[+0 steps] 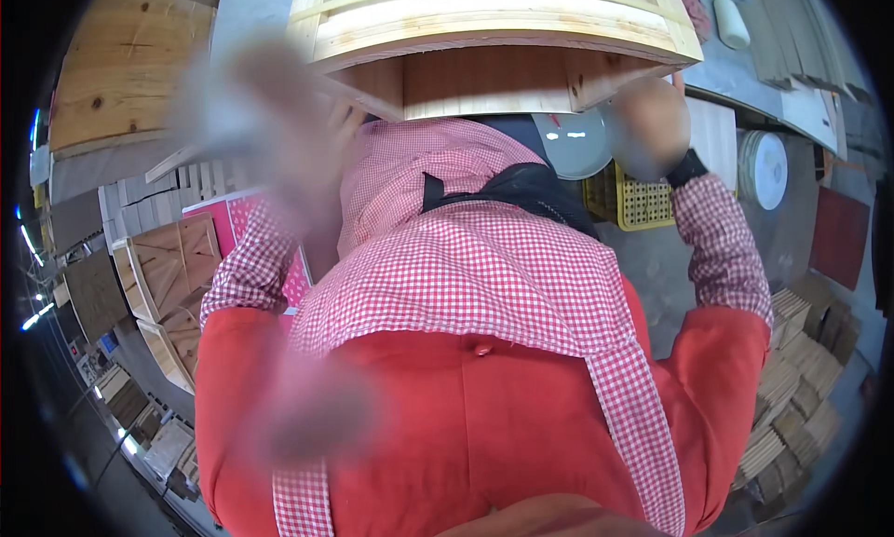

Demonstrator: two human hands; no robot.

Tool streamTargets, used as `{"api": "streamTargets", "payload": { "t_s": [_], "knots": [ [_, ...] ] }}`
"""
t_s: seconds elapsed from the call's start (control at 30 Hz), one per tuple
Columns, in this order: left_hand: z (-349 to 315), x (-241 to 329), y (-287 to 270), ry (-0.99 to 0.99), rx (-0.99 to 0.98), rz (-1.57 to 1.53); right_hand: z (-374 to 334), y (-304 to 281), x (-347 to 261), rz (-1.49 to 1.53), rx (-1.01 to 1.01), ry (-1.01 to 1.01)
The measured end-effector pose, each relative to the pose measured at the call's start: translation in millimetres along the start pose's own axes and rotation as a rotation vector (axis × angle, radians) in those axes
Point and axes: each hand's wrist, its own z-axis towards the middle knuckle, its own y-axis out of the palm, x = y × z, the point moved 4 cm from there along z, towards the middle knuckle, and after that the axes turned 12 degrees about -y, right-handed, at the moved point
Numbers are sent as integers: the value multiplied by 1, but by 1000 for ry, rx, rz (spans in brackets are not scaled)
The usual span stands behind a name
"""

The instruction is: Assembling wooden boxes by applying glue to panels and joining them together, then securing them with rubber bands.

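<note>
A pale wooden box point(503, 29) stands at the top of the view, its open side with a bare wood interior facing me. My left hand point(333, 132) is at the box's near left corner, its fingertips against the wall there. Blurred smudges cover most of that hand. At the near right corner my right hand point(659, 127) grips the box's edge, one finger showing beside the wall. Another smudge hides part of its fingers. A black band circles the right wrist.
Right of the box, a white bottle with a green tip point(731, 20) stands on the worktop point(773, 104). Below are a yellow plastic crate point(645, 202), a grey round stool seat point(573, 146) and a white bucket point(764, 169). Wooden crates point(172, 267) stand left; stacked boards point(801, 388) lie lower right.
</note>
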Motion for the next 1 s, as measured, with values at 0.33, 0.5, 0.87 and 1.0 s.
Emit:
{"api": "streamTargets", "payload": {
  "t_s": [0.33, 0.5, 0.87, 1.0],
  "knots": [
    [13, 21, -80, 28, 150, -345, 67, -63, 18, 319, 641, 123],
    [71, 41, -190, 76, 562, -353, 85, -72, 26, 615, 555, 73],
    [200, 118, -196, 467, 158, -490, 121, -98, 89, 608, 290, 129],
    [207, 126, -199, 519, -21, -651, 188, -88, 135, 504, 374, 149]
  ]
}}
